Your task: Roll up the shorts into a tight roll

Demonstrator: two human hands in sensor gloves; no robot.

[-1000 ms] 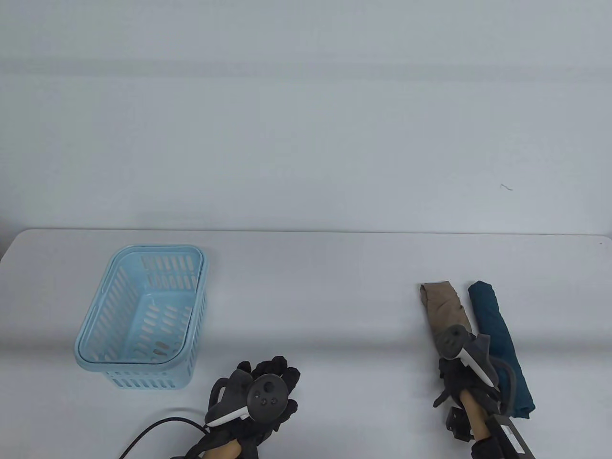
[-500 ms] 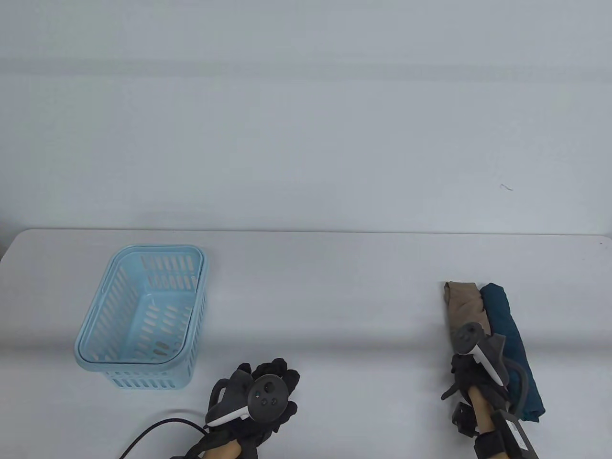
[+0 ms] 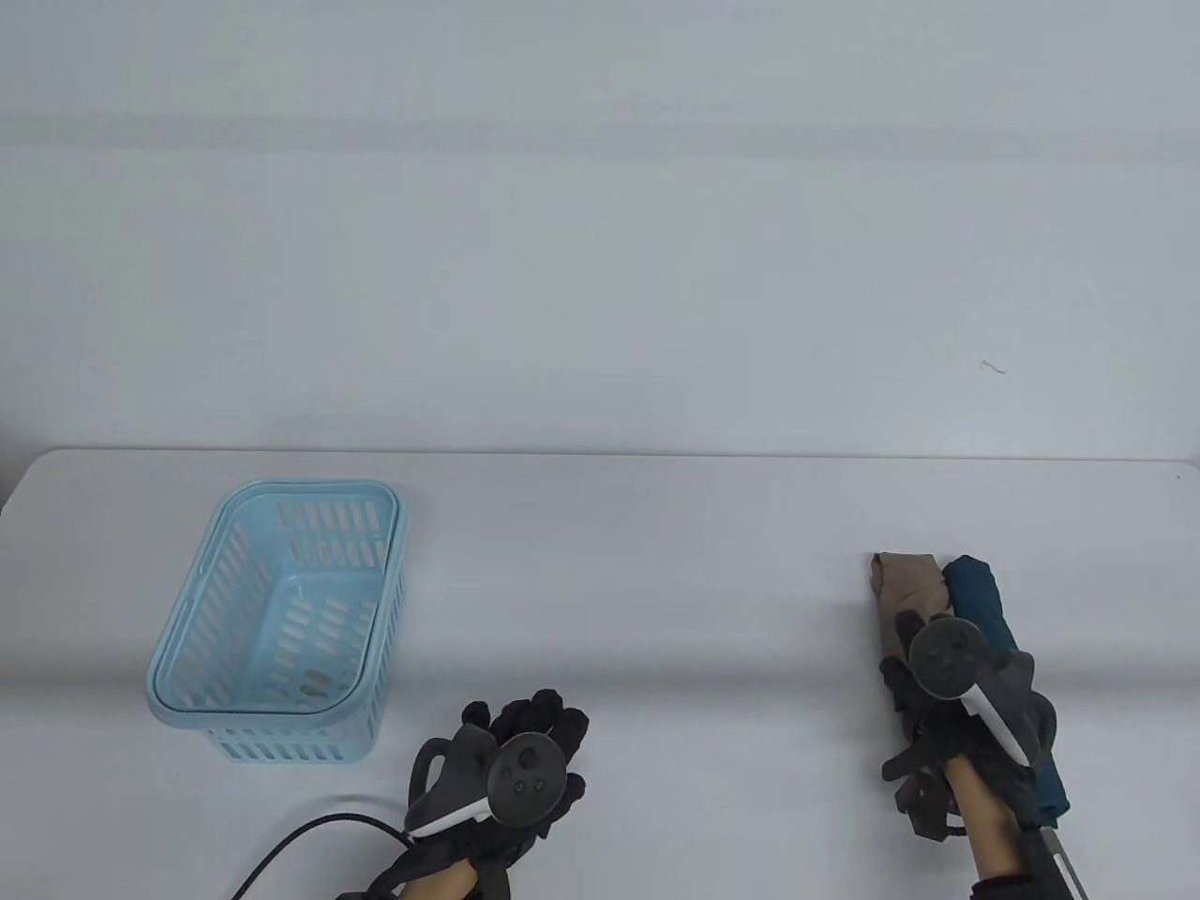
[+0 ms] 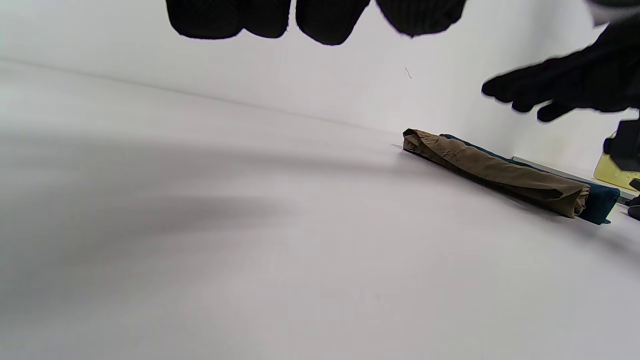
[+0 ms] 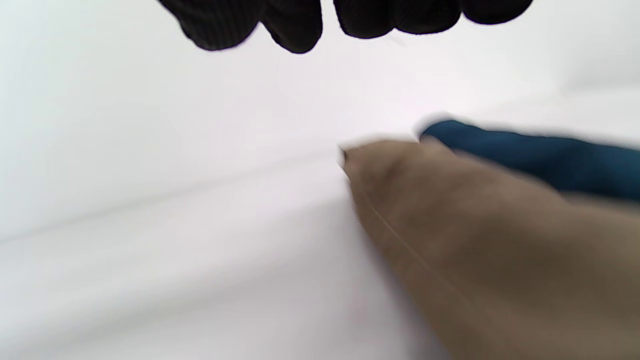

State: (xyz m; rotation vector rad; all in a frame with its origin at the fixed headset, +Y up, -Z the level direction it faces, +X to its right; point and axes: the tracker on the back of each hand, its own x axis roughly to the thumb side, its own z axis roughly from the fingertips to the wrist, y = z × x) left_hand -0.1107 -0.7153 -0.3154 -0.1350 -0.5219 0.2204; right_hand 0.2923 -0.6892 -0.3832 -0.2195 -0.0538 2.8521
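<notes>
Two rolled shorts lie side by side, touching, at the right of the table: a tan roll (image 3: 905,583) on the left and a teal roll (image 3: 977,592) on the right. Both also show in the left wrist view, tan (image 4: 492,170) and teal (image 4: 600,202), and in the right wrist view, tan (image 5: 480,250) and teal (image 5: 540,155). My right hand (image 3: 905,656) hovers over their near halves with fingers spread (image 4: 530,95), holding nothing. My left hand (image 3: 534,727) rests near the front middle with fingers curled, empty.
A light blue slotted basket (image 3: 309,487) stands at the left of the table. A black cable (image 3: 309,837) runs from my left wrist to the front edge. The table's far edge meets a pale wall.
My right hand pushed the tan roll to the right until it lay against the teal roll, then lifted off and shifted right above both. My left hand barely moved.
</notes>
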